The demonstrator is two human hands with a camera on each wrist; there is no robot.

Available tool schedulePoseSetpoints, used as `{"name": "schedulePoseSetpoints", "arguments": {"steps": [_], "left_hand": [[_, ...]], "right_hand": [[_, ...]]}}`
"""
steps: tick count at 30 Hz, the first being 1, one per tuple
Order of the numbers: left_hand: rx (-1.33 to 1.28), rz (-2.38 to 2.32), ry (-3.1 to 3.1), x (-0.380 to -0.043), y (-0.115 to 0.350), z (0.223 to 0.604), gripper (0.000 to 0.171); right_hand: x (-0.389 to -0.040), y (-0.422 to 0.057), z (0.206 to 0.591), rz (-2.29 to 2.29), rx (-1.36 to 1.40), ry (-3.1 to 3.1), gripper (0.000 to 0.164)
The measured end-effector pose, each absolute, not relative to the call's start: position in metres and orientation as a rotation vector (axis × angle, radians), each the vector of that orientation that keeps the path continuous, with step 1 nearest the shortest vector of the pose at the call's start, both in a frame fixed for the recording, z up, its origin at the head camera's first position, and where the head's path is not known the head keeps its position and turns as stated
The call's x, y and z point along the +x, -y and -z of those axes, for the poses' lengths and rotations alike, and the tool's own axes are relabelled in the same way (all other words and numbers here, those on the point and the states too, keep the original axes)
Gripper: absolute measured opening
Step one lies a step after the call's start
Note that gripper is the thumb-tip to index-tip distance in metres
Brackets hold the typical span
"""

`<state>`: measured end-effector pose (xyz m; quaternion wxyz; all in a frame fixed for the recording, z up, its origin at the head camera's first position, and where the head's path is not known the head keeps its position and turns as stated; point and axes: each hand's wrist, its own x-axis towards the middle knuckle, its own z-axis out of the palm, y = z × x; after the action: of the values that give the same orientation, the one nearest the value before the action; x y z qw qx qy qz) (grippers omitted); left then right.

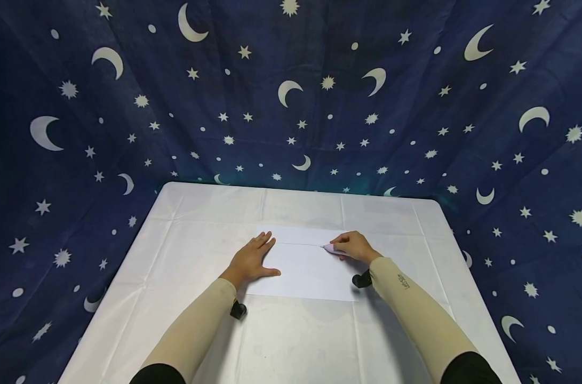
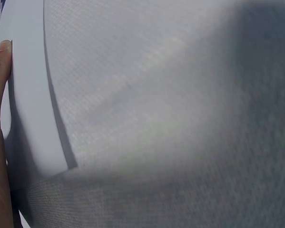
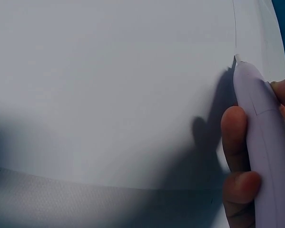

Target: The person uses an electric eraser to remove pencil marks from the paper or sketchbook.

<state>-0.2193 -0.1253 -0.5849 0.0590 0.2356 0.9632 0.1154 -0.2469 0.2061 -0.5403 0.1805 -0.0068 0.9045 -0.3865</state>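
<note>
A white sheet of paper (image 1: 302,274) lies on the table, with a thin dark line (image 1: 297,244) running across its upper part. My left hand (image 1: 252,260) rests on the sheet's left side, thumb and fingers spread. In my right hand (image 1: 355,246) is a thick lavender pen-shaped tool (image 3: 268,137) with a narrow pale tip, pinched between thumb and fingers. That tip (image 3: 237,58) meets the paper at the right end of the line. The left wrist view catches only the thumb (image 2: 2,61), at the paper's edge.
A white cloth with fold creases covers the table (image 1: 291,341). Dark blue curtains (image 1: 252,90) printed with moons and stars hang behind and on both sides. Each wrist carries a small black camera, such as the right one (image 1: 361,280).
</note>
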Motion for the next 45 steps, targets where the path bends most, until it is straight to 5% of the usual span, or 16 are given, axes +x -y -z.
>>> {"name": "schedulePoseSetpoints", "arguments": {"steps": [45], "left_hand": [[0.741, -0.375, -2.933, -0.218, 0.127, 0.585, 0.104]], "right_hand": [[-0.25, -0.201, 0.543, 1.177, -0.022, -2.496, 0.018]]}}
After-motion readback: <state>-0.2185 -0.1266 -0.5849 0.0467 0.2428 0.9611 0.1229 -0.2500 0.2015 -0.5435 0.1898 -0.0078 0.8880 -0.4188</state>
